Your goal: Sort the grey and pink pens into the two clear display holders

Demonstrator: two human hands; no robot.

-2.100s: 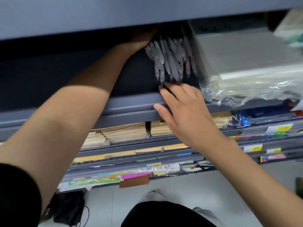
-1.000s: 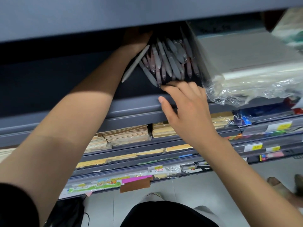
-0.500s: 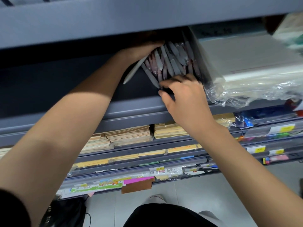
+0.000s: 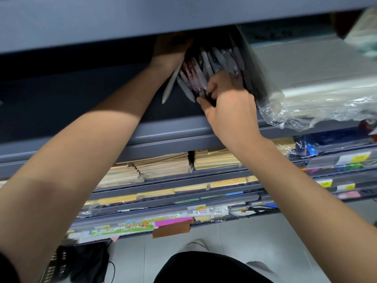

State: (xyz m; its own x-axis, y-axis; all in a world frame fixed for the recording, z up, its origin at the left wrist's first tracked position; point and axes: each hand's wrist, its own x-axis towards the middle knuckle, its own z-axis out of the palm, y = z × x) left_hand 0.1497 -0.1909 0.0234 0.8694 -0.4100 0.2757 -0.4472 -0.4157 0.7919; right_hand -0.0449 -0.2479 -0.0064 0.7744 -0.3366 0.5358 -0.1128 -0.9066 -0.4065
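Right hand (image 4: 230,107) grips the lower ends of the pen bundle (image 4: 204,70) — thumb underneath, fingers curled over the tips, back of the hand toward the camera. Left hand (image 4: 169,49) sits higher, at the bundle's upper end, deep in shadow under the upper shelf (image 4: 142,19). Its fingers are not legible, so I cannot tell whether it holds anything. One pale grey pen (image 4: 171,83) hangs apart from the rest, slanting down just beside the left wrist; its top end vanishes under that hand.

Bundle fans out in the dark shelf bay. Pink pens (image 4: 188,71) are mostly on the left side and grey pens (image 4: 219,58) on the right. All are slanted, lower ends toward the shelf lip (image 4: 173,133). Clear holder walls are too faint and blurred to make out — cannot tell which compartment any pen is in.

Just right of the pens is a plastic-wrapped stack (image 4: 306,78), film crumpled and hanging over the lip. Shelf below holds brown envelope stacks (image 4: 163,165). Lower rails carry price labels (image 4: 201,209). Black bag (image 4: 87,262) sits on the tiled floor, lower left.
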